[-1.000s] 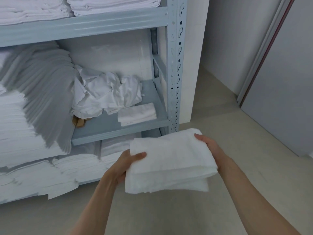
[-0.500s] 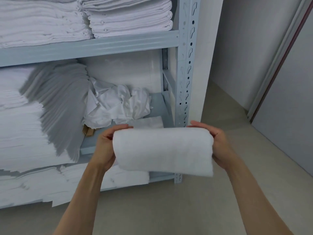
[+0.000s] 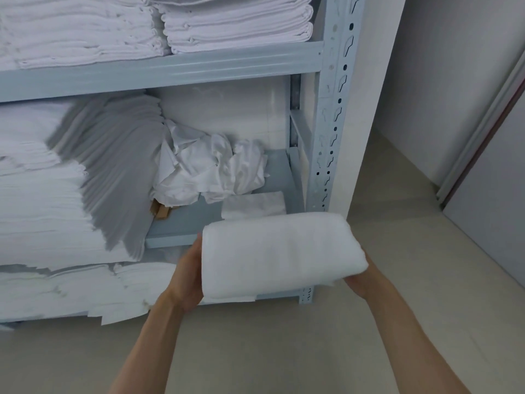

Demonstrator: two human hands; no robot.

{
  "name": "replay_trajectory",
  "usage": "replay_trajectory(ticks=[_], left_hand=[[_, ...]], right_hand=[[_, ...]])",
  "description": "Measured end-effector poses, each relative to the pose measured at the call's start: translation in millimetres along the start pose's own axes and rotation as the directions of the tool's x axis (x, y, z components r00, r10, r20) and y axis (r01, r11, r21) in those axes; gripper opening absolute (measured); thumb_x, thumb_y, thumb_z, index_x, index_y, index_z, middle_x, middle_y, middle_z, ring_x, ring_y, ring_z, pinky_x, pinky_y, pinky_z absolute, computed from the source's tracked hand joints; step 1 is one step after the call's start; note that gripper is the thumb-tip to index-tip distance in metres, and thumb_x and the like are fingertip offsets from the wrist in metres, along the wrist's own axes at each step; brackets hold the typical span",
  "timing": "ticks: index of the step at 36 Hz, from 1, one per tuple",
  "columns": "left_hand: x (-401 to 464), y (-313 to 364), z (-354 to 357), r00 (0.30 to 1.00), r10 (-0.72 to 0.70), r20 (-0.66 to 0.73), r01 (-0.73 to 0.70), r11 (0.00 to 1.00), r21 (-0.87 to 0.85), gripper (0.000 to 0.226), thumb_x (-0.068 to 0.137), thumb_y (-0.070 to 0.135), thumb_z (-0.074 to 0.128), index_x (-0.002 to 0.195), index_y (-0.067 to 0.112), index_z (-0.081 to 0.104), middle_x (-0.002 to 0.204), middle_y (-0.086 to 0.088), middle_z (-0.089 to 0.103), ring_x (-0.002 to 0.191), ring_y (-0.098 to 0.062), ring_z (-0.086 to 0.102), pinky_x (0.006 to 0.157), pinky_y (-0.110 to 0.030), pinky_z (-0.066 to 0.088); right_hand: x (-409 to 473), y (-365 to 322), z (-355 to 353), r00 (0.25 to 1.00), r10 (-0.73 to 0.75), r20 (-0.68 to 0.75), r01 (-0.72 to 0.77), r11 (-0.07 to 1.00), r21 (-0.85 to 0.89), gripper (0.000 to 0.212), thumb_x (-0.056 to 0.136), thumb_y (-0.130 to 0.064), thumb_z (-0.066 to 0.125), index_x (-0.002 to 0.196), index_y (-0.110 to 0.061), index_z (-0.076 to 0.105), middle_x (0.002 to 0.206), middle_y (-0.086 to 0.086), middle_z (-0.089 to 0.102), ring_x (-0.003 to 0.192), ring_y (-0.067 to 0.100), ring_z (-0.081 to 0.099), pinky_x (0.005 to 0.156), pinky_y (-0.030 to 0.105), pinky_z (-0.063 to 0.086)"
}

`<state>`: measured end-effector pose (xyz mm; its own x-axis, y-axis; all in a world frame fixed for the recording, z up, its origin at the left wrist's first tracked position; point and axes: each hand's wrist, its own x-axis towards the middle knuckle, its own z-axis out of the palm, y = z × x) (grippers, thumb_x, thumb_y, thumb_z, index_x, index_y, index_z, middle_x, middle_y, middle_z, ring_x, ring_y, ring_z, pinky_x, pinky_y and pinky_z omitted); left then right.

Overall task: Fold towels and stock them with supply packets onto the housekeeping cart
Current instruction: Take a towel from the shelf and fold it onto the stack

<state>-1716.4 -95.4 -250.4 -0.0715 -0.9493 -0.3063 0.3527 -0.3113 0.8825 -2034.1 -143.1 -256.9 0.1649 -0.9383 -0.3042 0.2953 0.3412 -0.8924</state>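
**Towel folded, moving to shelf**

Where a second ago it lay flat and low, the folded towel (image 3: 279, 255) is now raised at the middle shelf (image 3: 181, 224) edge. Left hand (image 3: 186, 275) and right hand (image 3: 359, 282) grip its ends, fingers mostly hidden. Folding looks done; no cart visible.

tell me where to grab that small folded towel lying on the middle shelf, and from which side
Grip the small folded towel along its near front edge, coming straight in from the open shelf front. It lies flat with that edge facing out; crumpled linen crowds it behind and the rack upright stands to its right.
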Motion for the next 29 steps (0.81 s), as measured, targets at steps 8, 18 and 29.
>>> replay_trajectory(ticks=[8,18,29], left_hand=[[11.3,-8.8,-13.0,0.999,-0.038,0.033,0.033,0.989,0.143,0.06,0.08,0.072,0.064,0.126,0.035,0.067,0.132,-0.004,0.066,0.122,-0.025,0.063,0.097,-0.046,0.052],[87.8,-4.4,-62.2,0.965,-0.098,-0.245,0.148,0.97,0.195,0.048,0.082,0.034,0.078,0.121,0.01,0.064,0.109,-0.009,0.076,0.099,-0.028,0.074,0.077,-0.039,0.061],[225.2,11.1,-112.5,0.906,-0.206,-0.369,0.274,0.951,0.143,0.051,0.091,0.027,0.07,0.132,0.004,0.052,0.118,-0.015,0.068,0.103,-0.031,0.068,0.083,-0.041,0.057]], right_hand=[[36.2,-10.2,-10.1,0.959,0.161,0.231,-0.172,0.985,0.028,0.07,0.092,-0.073,0.033,0.117,-0.022,0.073,0.114,0.008,0.073,0.104,0.024,0.071,0.069,0.029,0.058],[123.4,5.1,21.4,0.897,0.387,0.212,-0.313,0.897,-0.312,0.057,0.078,-0.022,0.082,0.128,-0.007,0.059,0.118,0.009,0.072,0.108,0.027,0.069,0.08,0.036,0.059],[234.8,24.6,47.0,0.863,0.501,0.064,-0.482,0.855,-0.191,0.058,0.079,-0.009,0.08,0.131,-0.016,0.055,0.122,0.01,0.07,0.113,0.036,0.065,0.086,0.053,0.057]])
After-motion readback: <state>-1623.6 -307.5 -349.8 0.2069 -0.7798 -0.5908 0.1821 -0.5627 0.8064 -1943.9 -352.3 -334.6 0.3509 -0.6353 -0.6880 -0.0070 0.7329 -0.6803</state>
